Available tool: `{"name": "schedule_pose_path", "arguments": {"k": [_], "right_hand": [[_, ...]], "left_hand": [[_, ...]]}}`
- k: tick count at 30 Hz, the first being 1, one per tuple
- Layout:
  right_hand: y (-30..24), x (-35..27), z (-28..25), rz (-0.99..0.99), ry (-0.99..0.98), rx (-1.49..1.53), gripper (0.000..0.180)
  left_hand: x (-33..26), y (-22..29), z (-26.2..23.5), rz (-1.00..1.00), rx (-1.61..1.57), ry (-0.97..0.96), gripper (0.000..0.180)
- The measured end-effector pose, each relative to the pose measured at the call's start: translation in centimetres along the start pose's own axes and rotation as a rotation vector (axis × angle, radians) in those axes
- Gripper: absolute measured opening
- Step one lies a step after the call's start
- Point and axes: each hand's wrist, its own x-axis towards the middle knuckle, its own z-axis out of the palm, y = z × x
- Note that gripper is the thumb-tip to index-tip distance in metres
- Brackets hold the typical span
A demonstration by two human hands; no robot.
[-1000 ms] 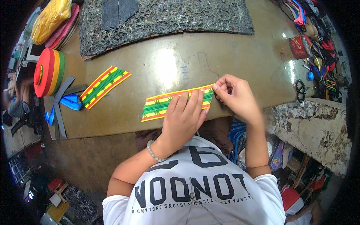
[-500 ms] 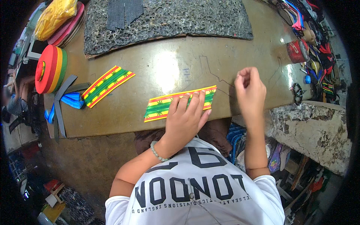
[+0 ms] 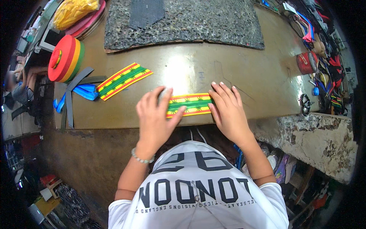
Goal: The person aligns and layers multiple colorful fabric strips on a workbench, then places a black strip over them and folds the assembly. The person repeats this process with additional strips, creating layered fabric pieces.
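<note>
A striped strip (image 3: pixel 189 104), yellow, red and green with dark leaf prints, lies flat near the table's front edge between my two hands. My left hand (image 3: pixel 153 114) covers its left end, fingers spread and thumb at the lower edge. Over the right end rests my right hand (image 3: pixel 230 111), its fingers stretched out and thumb apart. The strip's two ends are hidden under the hands. A second strip (image 3: pixel 124 82) of the same pattern lies slanted to the left, beside blue bands (image 3: pixel 85 91) and crossed dark grey straps (image 3: pixel 69 101).
A roll of red, yellow and green band (image 3: pixel 63 61) stands at the left, below a yellow bag (image 3: pixel 74 13). A rough grey slab (image 3: pixel 187 26) lies at the back with a dark piece (image 3: pixel 146 13) on it. A red can (image 3: pixel 306 63) and black-handled scissors (image 3: pixel 304 104) are at the right.
My right hand has come down from the right onto the strip. My left hand has shifted from the strip's middle to its left end. The strip now lies straighter. The whole view has shifted slightly.
</note>
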Motion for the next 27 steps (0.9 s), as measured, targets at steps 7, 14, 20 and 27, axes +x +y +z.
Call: {"name": "schedule_pose_path", "arguments": {"k": [7,14,20,27], "right_hand": [[2.8,-0.2,-4.9,0.337,-0.144,0.755,0.019],[3.7,0.6,-4.0,-0.181,0.514,0.331,0.034],[5.7,0.9,-2.6,-0.173,0.211,0.291,0.036],[3.7,4.1,0.5,-0.181,-0.138,-0.042,0.068]], "left_hand": [[4.3,-0.2,-2.3,-0.014,-0.794,-0.373,0.013],[13.2,-6.1,-6.1,0.384,-0.941,-0.158,0.019],[27.1,-14.3,-4.6,-0.001,-0.770,0.263,0.026],[39.3,-17.5,1.8,-0.001,0.273,0.298,0.048]]}}
